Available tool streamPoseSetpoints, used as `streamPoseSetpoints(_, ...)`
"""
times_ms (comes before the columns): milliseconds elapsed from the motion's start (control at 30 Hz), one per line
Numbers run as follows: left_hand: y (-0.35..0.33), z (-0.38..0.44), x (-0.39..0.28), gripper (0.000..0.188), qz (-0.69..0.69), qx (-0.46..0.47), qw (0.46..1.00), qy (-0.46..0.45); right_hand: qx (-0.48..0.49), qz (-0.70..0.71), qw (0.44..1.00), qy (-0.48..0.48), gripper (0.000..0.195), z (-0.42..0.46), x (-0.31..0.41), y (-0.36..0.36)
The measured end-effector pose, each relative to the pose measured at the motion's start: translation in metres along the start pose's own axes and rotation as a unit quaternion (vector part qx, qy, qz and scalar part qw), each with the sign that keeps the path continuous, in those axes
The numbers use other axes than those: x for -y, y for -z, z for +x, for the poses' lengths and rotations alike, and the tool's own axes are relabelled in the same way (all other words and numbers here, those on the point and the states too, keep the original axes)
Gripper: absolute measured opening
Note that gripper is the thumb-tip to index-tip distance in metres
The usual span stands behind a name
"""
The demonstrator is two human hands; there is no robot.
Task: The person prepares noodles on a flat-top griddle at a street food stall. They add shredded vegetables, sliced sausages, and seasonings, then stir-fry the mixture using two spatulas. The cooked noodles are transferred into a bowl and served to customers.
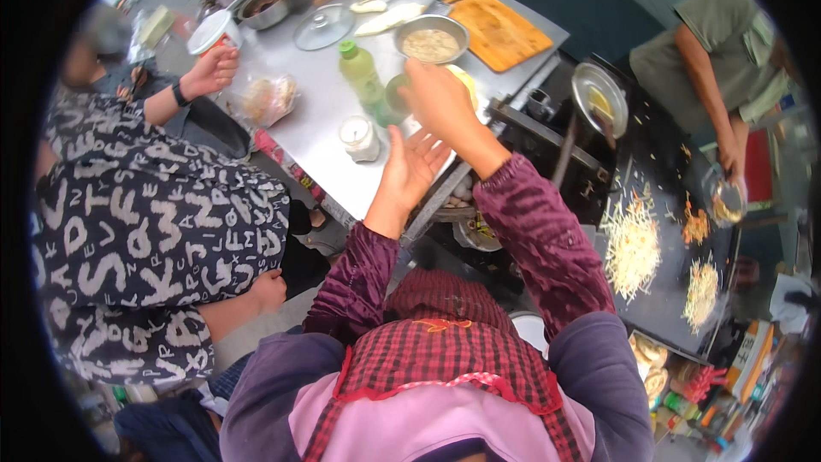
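Observation:
My left hand (410, 170) is palm up over the edge of the metal table (308, 122), its fingers apart and nothing in it. Just above it is my right hand (439, 96), back upward and fingers curled; whether it pinches something is hidden. A green plastic bottle (360, 70) with a green cap stands left of my right hand. Part of another green container (396, 97) shows against my right fingers. Nearer my left hand is a small jar (359, 139) with white contents. Beyond my right hand sits a metal bowl (431, 38) of pale food; something yellow (464, 85) lies partly hidden.
A wooden cutting board (500, 29), a glass lid (323, 27) and a metal pot (264, 5) occupy the table. At right, a black griddle (673, 256) carries shredded food (634, 247). One person (167, 218) stands left; another's hand (731, 151) holds a clear container (727, 196) over the griddle.

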State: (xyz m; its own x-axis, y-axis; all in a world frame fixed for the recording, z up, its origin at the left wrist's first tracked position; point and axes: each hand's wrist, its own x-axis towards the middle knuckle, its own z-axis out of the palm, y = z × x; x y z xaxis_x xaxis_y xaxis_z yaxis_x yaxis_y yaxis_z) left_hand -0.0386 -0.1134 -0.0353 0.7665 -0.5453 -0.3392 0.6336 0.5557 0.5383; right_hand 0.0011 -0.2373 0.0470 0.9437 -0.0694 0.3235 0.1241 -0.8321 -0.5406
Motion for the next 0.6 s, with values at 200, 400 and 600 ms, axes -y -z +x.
streamPoseSetpoints(200, -0.082, 0.02, 0.078, 0.067, -0.168, 0.111, 0.979, -0.004, -0.193, 0.107, 0.967, -0.125, 0.045, -0.214, -0.018, 0.131)
streamPoseSetpoints(400, -0.191, -0.01, 0.236, 0.052, 0.059, 0.201, 0.971, -0.119, -0.348, -0.076, 0.867, -0.35, 0.008, -0.442, -0.097, 0.21)
streamPoseSetpoints(600, -0.249, -0.02, 0.293, 0.05, 0.215, 0.204, 0.929, -0.222, -0.356, 0.005, 0.833, -0.423, 0.008, -0.508, -0.084, 0.219)
